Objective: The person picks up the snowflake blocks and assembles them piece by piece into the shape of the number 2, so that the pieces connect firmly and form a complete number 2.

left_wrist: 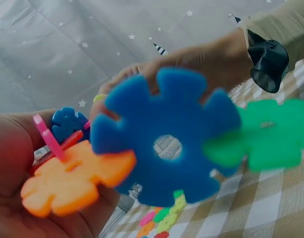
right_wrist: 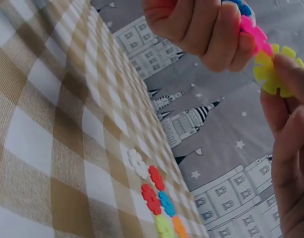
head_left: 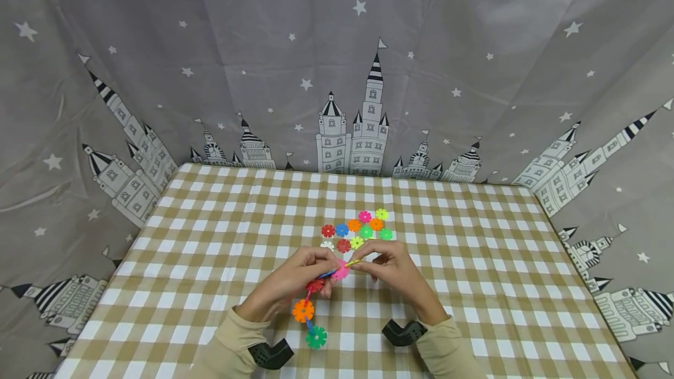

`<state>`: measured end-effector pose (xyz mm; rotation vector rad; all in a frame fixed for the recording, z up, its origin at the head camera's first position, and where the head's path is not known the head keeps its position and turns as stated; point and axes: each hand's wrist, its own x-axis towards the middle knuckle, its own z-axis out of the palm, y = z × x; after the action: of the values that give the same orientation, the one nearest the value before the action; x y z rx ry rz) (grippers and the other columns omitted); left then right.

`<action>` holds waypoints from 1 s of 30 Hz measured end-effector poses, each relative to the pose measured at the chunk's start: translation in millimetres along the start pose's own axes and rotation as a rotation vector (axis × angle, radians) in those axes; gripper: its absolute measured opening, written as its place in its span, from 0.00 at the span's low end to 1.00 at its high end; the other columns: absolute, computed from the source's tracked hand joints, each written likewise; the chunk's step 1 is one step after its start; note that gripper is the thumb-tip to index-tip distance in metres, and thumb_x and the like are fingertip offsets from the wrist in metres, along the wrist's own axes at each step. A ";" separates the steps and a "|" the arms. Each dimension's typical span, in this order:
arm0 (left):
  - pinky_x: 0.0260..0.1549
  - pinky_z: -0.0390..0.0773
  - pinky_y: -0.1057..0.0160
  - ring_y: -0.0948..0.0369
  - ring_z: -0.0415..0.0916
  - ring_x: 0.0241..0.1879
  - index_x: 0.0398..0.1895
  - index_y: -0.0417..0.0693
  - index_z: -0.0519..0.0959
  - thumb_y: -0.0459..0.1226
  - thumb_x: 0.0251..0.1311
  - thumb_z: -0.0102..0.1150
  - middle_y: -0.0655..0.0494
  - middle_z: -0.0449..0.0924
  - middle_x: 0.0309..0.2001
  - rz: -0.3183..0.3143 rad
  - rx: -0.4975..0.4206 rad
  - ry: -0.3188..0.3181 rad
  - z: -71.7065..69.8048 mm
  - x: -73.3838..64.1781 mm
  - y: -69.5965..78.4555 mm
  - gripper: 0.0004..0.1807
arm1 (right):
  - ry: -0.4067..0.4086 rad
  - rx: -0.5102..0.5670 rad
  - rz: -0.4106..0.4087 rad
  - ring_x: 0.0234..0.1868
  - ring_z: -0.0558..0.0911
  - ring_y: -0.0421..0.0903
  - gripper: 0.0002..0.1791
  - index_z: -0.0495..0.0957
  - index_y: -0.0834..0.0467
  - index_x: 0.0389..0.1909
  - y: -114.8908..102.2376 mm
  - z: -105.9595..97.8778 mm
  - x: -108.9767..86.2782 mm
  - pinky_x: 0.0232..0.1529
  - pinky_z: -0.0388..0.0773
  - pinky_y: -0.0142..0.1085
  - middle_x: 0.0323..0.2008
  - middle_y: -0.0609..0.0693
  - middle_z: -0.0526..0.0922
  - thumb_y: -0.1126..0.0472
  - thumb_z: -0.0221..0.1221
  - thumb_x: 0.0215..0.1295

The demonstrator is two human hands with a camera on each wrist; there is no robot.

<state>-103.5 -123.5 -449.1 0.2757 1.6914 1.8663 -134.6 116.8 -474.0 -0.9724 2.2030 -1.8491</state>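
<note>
My left hand [head_left: 305, 269] grips a chain of notched plastic flower discs slotted together at angles. From it hang an orange disc [head_left: 303, 306] and, lowest, a green disc [head_left: 316, 344]. In the left wrist view a blue disc [left_wrist: 127, 134] looms large between these two. At the chain's upper end a pink disc [right_wrist: 253, 35] sticks out past the left fingers. Thumb and finger of my right hand [head_left: 392, 262] pinch a yellow disc [right_wrist: 267, 75], whose edge meets the pink one. Part of the chain is hidden by the left hand.
Beyond the hands, several loose discs lie in rows on the checked tablecloth [head_left: 210, 238], among them a red disc [head_left: 328, 231], a blue disc [head_left: 342, 230] and a white disc [head_left: 327, 245]. A grey castle-print curtain [head_left: 295, 63] stands behind the table.
</note>
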 end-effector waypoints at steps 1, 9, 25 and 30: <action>0.26 0.80 0.70 0.67 0.78 0.20 0.41 0.39 0.80 0.38 0.78 0.52 0.61 0.80 0.20 -0.003 0.007 0.002 0.4 0.0 0.5 0.12 | -0.002 0.016 0.010 0.20 0.77 0.46 0.01 0.87 0.61 0.35 0.3 -0.4 -0.1 0.15 0.78 0.38 0.36 0.57 0.89 0.68 0.69 0.64; 0.24 0.76 0.70 0.67 0.75 0.19 0.38 0.39 0.78 0.39 0.78 0.53 0.61 0.79 0.20 0.018 0.021 -0.023 -4.1 -3.7 2.1 0.12 | -0.003 0.007 -0.009 0.23 0.80 0.48 0.01 0.87 0.62 0.36 -1.9 -11.4 -0.6 0.18 0.81 0.40 0.37 0.59 0.89 0.68 0.68 0.66; 0.27 0.85 0.68 0.66 0.80 0.20 0.39 0.34 0.78 0.37 0.77 0.54 0.56 0.82 0.23 0.094 -0.004 0.185 -8.9 -1.3 1.8 0.13 | 0.138 0.062 0.182 0.22 0.84 0.40 0.06 0.87 0.64 0.39 -8.6 -6.0 2.1 0.25 0.86 0.44 0.38 0.60 0.88 0.66 0.71 0.63; 0.28 0.85 0.68 0.65 0.81 0.22 0.45 0.32 0.75 0.37 0.77 0.53 0.55 0.84 0.26 0.093 -0.007 0.190 -7.4 -0.8 1.9 0.12 | 0.170 0.009 0.163 0.18 0.80 0.38 0.05 0.87 0.62 0.37 -9.1 5.3 2.5 0.20 0.83 0.37 0.36 0.61 0.89 0.66 0.71 0.62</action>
<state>-107.3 -130.1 -448.3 0.1824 1.8250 2.0204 -130.5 110.5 -466.2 -0.6323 2.2871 -1.9287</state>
